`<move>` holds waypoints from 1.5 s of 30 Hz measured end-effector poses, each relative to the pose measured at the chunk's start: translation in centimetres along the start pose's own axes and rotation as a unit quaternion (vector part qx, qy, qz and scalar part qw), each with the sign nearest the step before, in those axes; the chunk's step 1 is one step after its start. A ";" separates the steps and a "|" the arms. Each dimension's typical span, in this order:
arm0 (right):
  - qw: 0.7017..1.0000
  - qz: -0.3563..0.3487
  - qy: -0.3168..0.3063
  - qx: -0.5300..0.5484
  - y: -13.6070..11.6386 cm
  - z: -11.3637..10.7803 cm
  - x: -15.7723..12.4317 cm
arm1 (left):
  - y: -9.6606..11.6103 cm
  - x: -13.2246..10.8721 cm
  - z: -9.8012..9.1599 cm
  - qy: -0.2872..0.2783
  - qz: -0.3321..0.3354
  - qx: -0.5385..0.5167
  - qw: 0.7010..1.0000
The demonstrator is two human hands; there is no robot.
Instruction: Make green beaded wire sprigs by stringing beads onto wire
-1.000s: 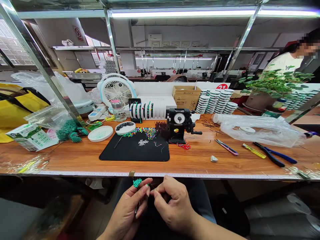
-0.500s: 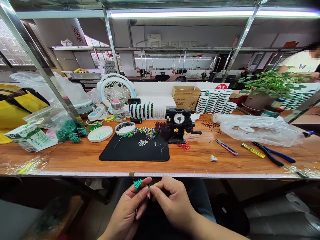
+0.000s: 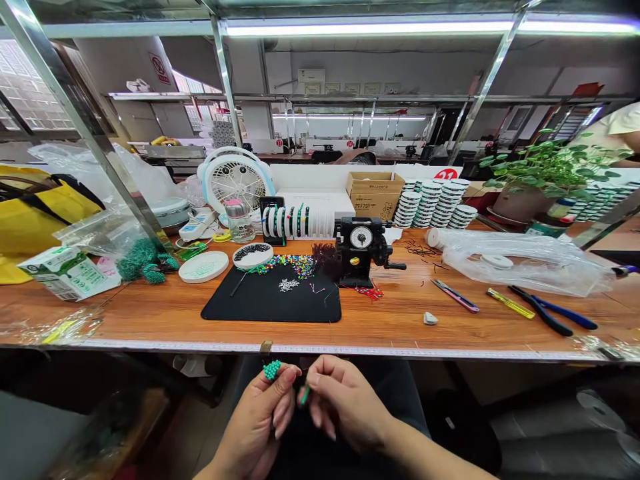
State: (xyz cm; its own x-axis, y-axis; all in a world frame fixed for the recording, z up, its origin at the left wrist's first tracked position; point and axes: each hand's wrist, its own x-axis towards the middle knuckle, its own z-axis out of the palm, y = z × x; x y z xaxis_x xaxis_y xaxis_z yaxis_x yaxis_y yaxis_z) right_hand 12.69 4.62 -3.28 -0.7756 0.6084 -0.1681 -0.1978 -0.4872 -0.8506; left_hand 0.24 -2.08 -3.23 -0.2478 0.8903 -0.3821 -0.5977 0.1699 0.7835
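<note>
My left hand (image 3: 265, 407) is closed, thumb pressed against the forefinger. A bunch of small teal beads (image 3: 272, 369), apparently on strands, lies over that forefinger; whatever sits between the fingertips is too small to make out. My right hand (image 3: 345, 403) is also closed, thumb and forefinger pinched, slightly to the right of the left fingertips. A short, thin green piece (image 3: 305, 395) hangs from its fingers, partly hidden and blurred. Both hands are above my lap, just below the table's front edge.
A black mat (image 3: 270, 303) carries colourful beads (image 3: 300, 267) and small silver bits (image 3: 289, 285). Behind stands a hand-cranked winder (image 3: 361, 250) with spools. Pliers (image 3: 547, 313), a yellow-handled tool (image 3: 510, 303) and a box cutter (image 3: 455, 295) lie right. Another person's arm shows far right.
My right hand has drawn apart from the left fingertips, and the green piece now hangs below its fingers. The left hand has hardly moved. The view has shifted slightly.
</note>
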 end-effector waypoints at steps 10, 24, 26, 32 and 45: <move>0.993 -0.029 0.105 -0.043 -0.4 -0.5 -0.1 | 0.0 -0.1 0.0 -0.060 -0.015 0.065 0.996; 0.955 -0.103 0.142 -0.240 -0.3 -0.5 -0.2 | -0.1 -0.3 -0.1 -0.065 -0.010 0.092 0.994; 0.957 -0.099 0.137 -0.235 -0.5 -0.5 -0.6 | 0.0 -0.3 -0.2 -0.059 -0.007 0.080 0.995; 0.978 -0.066 0.118 -0.157 -0.8 0.2 -0.8 | -0.1 -0.4 -0.4 -0.065 -0.006 0.047 0.997; 0.994 0.004 0.103 0.030 -0.3 0.5 -0.2 | -0.6 -0.1 -0.5 -0.054 0.006 0.071 0.996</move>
State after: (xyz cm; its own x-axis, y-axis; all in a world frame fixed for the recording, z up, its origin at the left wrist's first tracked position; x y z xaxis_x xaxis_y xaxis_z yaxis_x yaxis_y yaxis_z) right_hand 12.63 4.36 -2.76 -0.6385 0.7173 -0.2787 -0.2331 -0.5255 -0.8183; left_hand 0.22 -2.48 -3.93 -0.1669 0.9317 -0.3228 -0.4795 0.2094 0.8522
